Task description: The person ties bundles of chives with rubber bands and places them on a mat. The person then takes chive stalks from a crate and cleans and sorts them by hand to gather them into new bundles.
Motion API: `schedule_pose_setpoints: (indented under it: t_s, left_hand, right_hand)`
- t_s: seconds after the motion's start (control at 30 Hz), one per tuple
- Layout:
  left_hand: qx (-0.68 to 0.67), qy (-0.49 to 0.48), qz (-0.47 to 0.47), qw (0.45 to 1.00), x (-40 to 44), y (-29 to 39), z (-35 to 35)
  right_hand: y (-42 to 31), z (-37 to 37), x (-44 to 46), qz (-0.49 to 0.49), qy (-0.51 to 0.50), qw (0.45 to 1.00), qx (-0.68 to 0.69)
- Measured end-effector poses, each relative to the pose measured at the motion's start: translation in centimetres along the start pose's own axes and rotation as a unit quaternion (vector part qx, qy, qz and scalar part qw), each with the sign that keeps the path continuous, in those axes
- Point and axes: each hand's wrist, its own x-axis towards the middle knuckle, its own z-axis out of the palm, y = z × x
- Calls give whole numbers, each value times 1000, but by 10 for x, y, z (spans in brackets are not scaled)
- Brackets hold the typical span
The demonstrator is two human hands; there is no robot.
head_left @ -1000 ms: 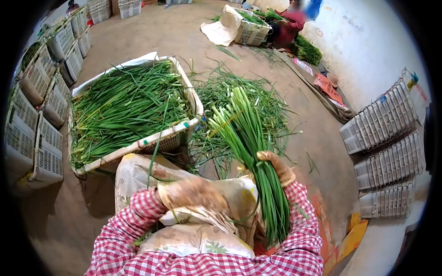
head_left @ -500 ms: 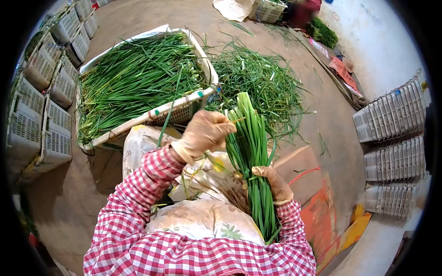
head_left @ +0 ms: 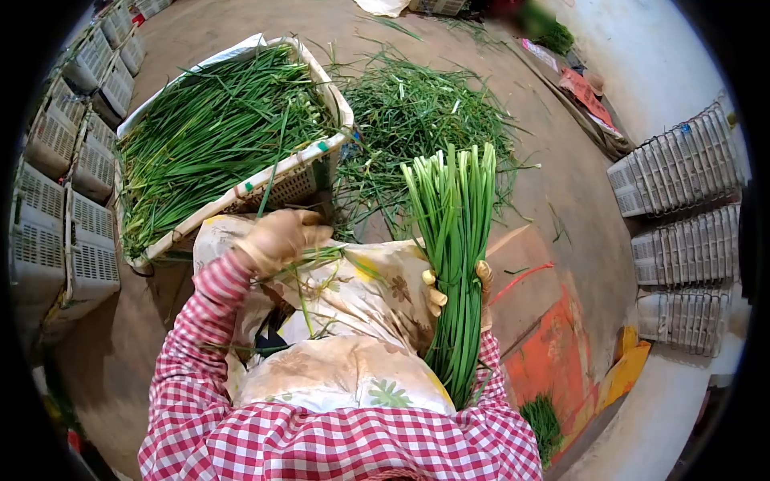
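My right hand [head_left: 484, 289], in a pale glove, is wrapped round a thick bunch of chives [head_left: 455, 232]. The pale cut ends point up and away from me, and the leaves hang toward my lap. Part of that hand is hidden behind the bunch. Over my lap at the left is my gloved left hand [head_left: 281, 238], apart from the bunch. Motion smears its fingers, so I cannot make out whether they hold anything. Loose green leaves [head_left: 321, 258] lie beneath it on the patterned apron [head_left: 385, 276].
A lined crate [head_left: 341, 112] full of chives stands ahead left. Beside it lies a heap of loose leaves [head_left: 425, 112]. Stacked crates line the left [head_left: 92, 232] and right [head_left: 678, 168]. Flattened cardboard [head_left: 513, 260] and more chives [head_left: 542, 429] are at my right.
My left hand has moved left and down, away from the bunch toward my lap. The bunch stands more upright, its cut ends slightly fanned. The view has shifted a little.
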Motion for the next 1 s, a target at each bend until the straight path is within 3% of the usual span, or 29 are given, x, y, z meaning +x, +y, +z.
schedule_pose_setpoints:
  t_s: [0.03, 0.1, 0.13, 0.17, 0.2, 0.23, 0.3, 0.37, 0.4, 0.43, 0.5, 0.57, 0.6, 0.63, 0.7, 0.73, 0.77, 0.8, 0.83, 0.9, 0.97, 1.0]
  left_hand:
    - [1, 2, 6, 1000, 1, 2, 2]
    - [153, 105, 3, 983, 0, 4, 7]
    - [-45, 102, -21, 994, -3, 23, 9]
    - [-243, 100, -47, 964, -6, 44, 14]
    - [-208, 140, 37, 967, -2, 46, 21]
    - [-217, 86, 24, 972, -5, 64, 16]
    - [-238, 51, 166, 956, 11, 64, 35]
    - [-241, -39, 109, 964, 15, 67, 49]
    - [-322, -114, 85, 936, 24, 62, 57]
    - [-307, -38, 124, 943, 26, 66, 67]
    - [-237, -57, 3, 970, 28, 63, 56]
    - [-282, 33, 44, 958, 10, 78, 33]
    - [-252, 83, 35, 963, 10, 74, 22]
    - [-331, 111, -11, 937, 11, 63, 14]
    - [-147, 219, 54, 963, 20, 20, 12]
    - [21, 302, 97, 948, 11, 36, 15]
    - [187, 373, 136, 899, -3, 58, 20]
    - [45, 331, 217, 917, -9, 68, 22]
    - [-100, 267, 225, 932, -19, 91, 29]
    - [-81, 190, 241, 948, -22, 114, 41]
    - [170, 163, 140, 962, -13, 124, 44]
    - [283, 193, 145, 928, -4, 118, 51]
  right_hand:
    - [-2, 1, 2, -13, -13, 1000, -3]
    - [-1, 0, 0, -13, -5, 1000, 6]
    - [0, 3, 0, -16, -9, 1000, 19]
    - [2, 4, -1, -15, -13, 999, 30]
    - [2, 0, 0, -6, -26, 998, 51]
    - [1, 5, 2, -2, -27, 998, 50]
    - [0, 20, 8, -10, -26, 999, -19]
    - [2, 26, 8, -1, -33, 999, -29]
    - [3, 25, 7, 3, -10, 999, -42]
    - [4, 24, 6, 6, 13, 998, -56]
    - [6, 25, 7, -26, 20, 996, -79]
    - [3, 24, 3, 5, -10, 996, -88]
    - [4, 29, 1, -1, 24, 995, -99]
    - [4, 35, 0, -3, 23, 995, -97]
    - [2, 43, -1, -8, 97, 987, -129]
    - [-3, 18, 3, 42, 50, 982, -176]
    - [-3, 8, 4, 40, 49, 983, -173]
    - [-1, 2, 2, 39, 83, 971, -221]
    - [1, 0, 1, 40, 116, 955, -270]
    - [-2, 24, 3, 70, 107, 960, -247]
    - [6, 11, 7, 39, 97, 953, -284]
    - [9, 5, 8, 22, 86, 958, -273]
